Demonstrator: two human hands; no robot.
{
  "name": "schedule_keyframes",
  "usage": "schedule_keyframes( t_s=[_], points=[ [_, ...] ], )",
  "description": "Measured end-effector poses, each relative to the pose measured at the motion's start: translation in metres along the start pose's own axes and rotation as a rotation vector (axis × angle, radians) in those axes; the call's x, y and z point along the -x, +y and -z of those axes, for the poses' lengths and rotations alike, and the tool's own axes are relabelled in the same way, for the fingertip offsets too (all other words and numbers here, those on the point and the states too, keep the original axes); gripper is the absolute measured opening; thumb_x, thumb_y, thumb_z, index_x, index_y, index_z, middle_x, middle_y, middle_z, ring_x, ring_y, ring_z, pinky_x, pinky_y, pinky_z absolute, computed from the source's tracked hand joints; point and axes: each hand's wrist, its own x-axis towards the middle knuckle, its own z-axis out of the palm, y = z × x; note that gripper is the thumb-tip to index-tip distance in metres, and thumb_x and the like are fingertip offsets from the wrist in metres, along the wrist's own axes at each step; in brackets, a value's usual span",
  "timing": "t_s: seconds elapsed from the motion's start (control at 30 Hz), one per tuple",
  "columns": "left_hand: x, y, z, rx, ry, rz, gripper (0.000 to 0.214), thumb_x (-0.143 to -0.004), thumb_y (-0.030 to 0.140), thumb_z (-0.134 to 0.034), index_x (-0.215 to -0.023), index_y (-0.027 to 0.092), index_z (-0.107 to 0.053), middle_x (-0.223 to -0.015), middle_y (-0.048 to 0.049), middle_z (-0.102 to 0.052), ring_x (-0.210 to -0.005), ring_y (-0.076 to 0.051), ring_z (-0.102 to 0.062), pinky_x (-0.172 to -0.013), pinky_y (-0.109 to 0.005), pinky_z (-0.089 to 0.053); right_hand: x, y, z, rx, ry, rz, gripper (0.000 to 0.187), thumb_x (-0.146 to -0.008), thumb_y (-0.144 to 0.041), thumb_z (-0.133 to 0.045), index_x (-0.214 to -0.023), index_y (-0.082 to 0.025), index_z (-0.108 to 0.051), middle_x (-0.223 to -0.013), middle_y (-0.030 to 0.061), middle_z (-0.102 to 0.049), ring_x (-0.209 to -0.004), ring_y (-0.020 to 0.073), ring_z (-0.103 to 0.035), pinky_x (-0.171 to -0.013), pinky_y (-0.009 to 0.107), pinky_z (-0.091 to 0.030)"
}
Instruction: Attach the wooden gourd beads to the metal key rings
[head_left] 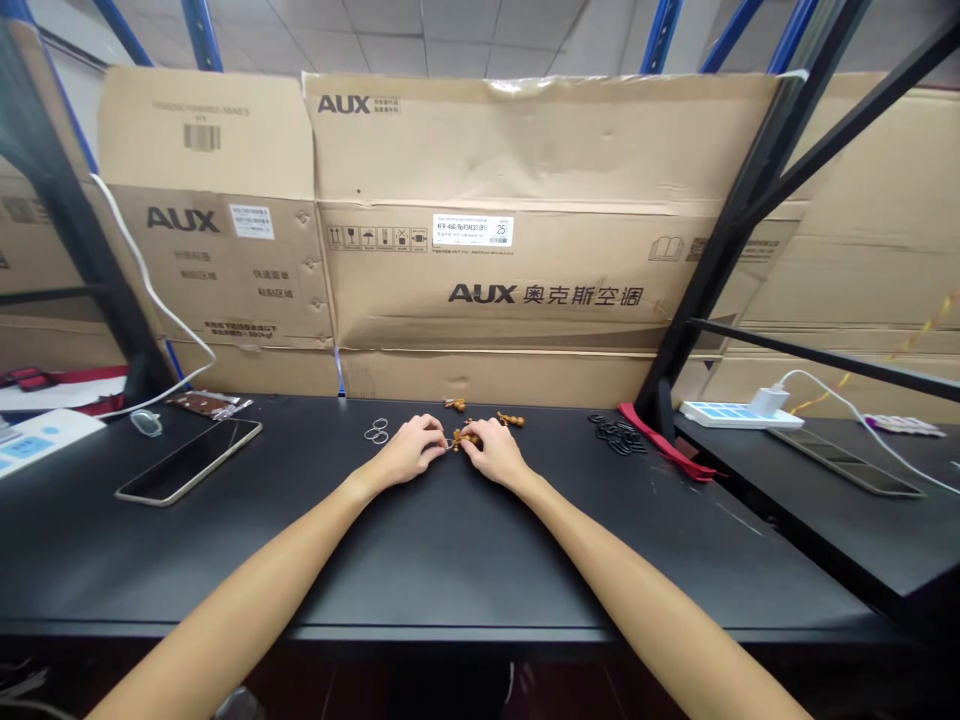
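Head camera view, looking down two bare forearms that reach away from the viewer to the middle of a black tabletop point(450, 560). The fingers point(439, 436) of the left hand point(409, 452) and those of the right hand point(491, 452) are curled in and narrowed to a pinch. The fingertips of both hands meet on a small brown beaded trinket point(463, 438), which is held just above or on the tabletop between them; which one cannot be told.

Two more small brown trinkets lie just beyond the hands, one at the far centre point(454, 404) and one slightly to the right point(511, 420). Just left of the left hand lie a few thin silver metal rings point(376, 432). Further right, well apart from the hands, is a loose heap of small black rings point(616, 435), and beside it a red fabric strap point(664, 452) at the tabletop's right edge.

Far to the left, a flat smartphone with a dark screen point(189, 460) lies face up, with a white cable point(150, 290) looping down behind it. On a separate dark table to the right sit a white power strip point(724, 414) and another dark phone point(844, 462).

Large brown cardboard boxes printed AUX point(525, 250) stand along the far edge.
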Motion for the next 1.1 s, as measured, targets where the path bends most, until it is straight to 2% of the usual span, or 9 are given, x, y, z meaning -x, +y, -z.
schedule_keyframes(
  t_s=[0.13, 0.3, 0.37, 0.57, 0.8, 1.1],
  points=[
    [0.0021, 0.0043, 0.0007, 0.002, -0.020, 0.046, 0.022, -0.087, 0.035, -0.049, -0.083, 0.020, -0.064, -0.104, -0.0062, -0.054, -0.095, -0.021, -0.051, -0.092, -0.039, -0.042, 0.0018, -0.0028, 0.0006, -0.063, -0.032, 0.098, 0.011, -0.085, -0.024, -0.055, -0.091, -0.021, -0.064, -0.089, 0.0031, -0.066, -0.086, 0.0178, -0.053, -0.079, 0.031, -0.039],
    [0.0013, 0.0060, 0.0012, 0.001, -0.027, 0.052, 0.021, -0.087, 0.032, -0.047, -0.080, 0.019, -0.062, -0.104, -0.0067, -0.055, -0.096, -0.021, -0.051, -0.091, -0.040, -0.042, 0.0029, -0.0092, 0.0032, -0.126, -0.064, 0.192, 0.014, -0.086, -0.024, -0.054, -0.094, -0.022, -0.065, -0.092, 0.0033, -0.067, -0.089, 0.0182, -0.053, -0.083, 0.033, -0.038],
    [0.0004, 0.0053, 0.0012, 0.005, -0.029, 0.035, 0.021, -0.087, 0.030, -0.045, -0.079, 0.019, -0.062, -0.103, -0.0066, -0.055, -0.095, -0.021, -0.052, -0.090, -0.039, -0.042, 0.0024, -0.0096, 0.0039, -0.106, -0.068, 0.176, 0.014, -0.085, -0.023, -0.054, -0.094, -0.022, -0.065, -0.092, 0.0032, -0.068, -0.089, 0.0185, -0.053, -0.083, 0.034, -0.038],
    [-0.0012, 0.0039, 0.0022, 0.040, -0.006, -0.001, 0.019, -0.089, 0.025, -0.044, -0.083, 0.020, -0.061, -0.103, -0.0061, -0.055, -0.095, -0.020, -0.051, -0.092, -0.037, -0.042, 0.0006, -0.0059, 0.0029, 0.058, -0.005, -0.001, 0.014, -0.086, -0.026, -0.054, -0.091, -0.022, -0.065, -0.093, 0.0042, -0.068, -0.090, 0.0206, -0.052, -0.082, 0.036, -0.035],
    [-0.0015, 0.0035, 0.0054, 0.081, -0.008, -0.006, 0.021, -0.089, 0.029, -0.045, -0.086, 0.021, -0.063, -0.103, -0.0056, -0.054, -0.098, -0.019, -0.052, -0.096, -0.036, -0.041, 0.0003, -0.0049, 0.0002, 0.089, -0.001, -0.011, 0.015, -0.086, -0.027, -0.053, -0.094, -0.023, -0.065, -0.094, 0.0045, -0.068, -0.090, 0.0212, -0.051, -0.081, 0.035, -0.034],
    [-0.0012, 0.0023, 0.0059, 0.106, -0.075, -0.038, 0.022, -0.090, 0.032, -0.046, -0.088, 0.022, -0.065, -0.107, -0.0050, -0.053, -0.101, -0.019, -0.052, -0.097, -0.035, -0.039, 0.0002, -0.0033, -0.0022, 0.085, 0.014, 0.000, 0.014, -0.085, -0.027, -0.054, -0.093, -0.023, -0.065, -0.094, 0.0040, -0.068, -0.090, 0.0215, -0.051, -0.080, 0.035, -0.033]
  ],
)
